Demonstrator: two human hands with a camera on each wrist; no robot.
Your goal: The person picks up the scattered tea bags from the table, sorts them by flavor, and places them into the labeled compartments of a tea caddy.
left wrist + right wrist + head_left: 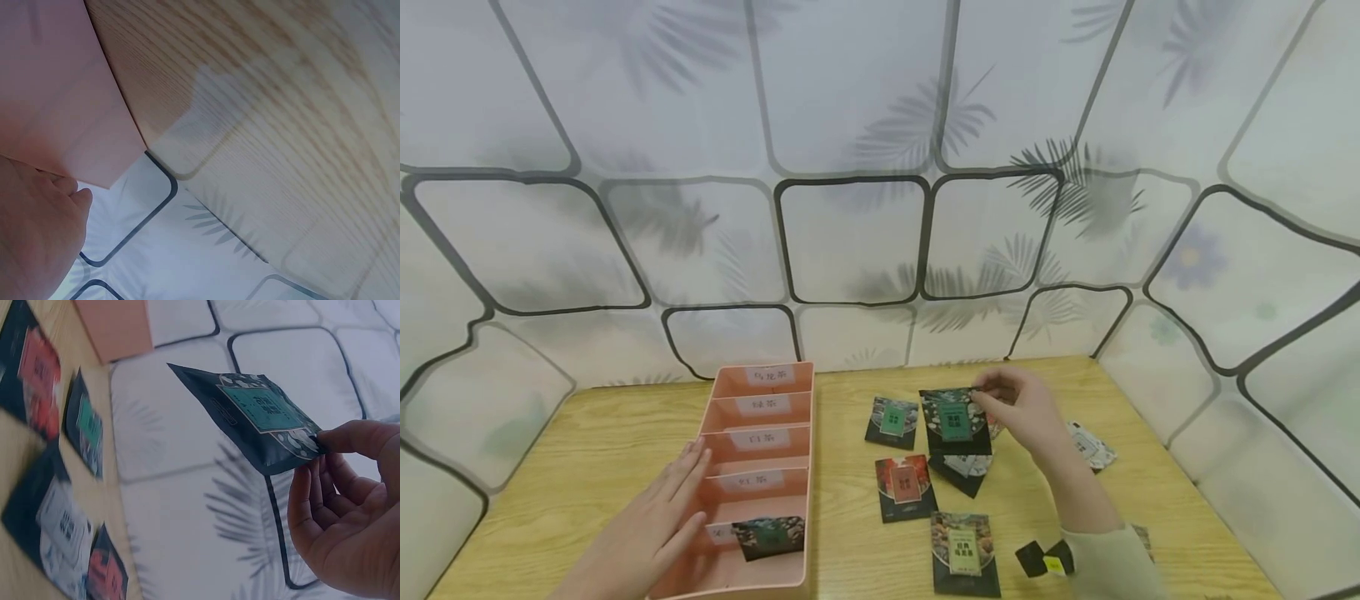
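Note:
My right hand pinches a dark tea sachet with a green label by its upper right corner, thumb on one face. In the right wrist view this sachet is held up off the table. My left hand rests on the left rim of a pink divided box, fingers extended along it. Each compartment carries a white paper label with handwritten characters. One green-labelled sachet leans in the nearest compartment. In the left wrist view, the hand touches the edge of the box's pink wall.
On the wooden table lie a small green-labelled sachet, a red one, a yellow-green one and a white-labelled one. Another pale sachet lies past the right forearm. Small black pieces sit by the sleeve. Patterned fabric walls surround the table.

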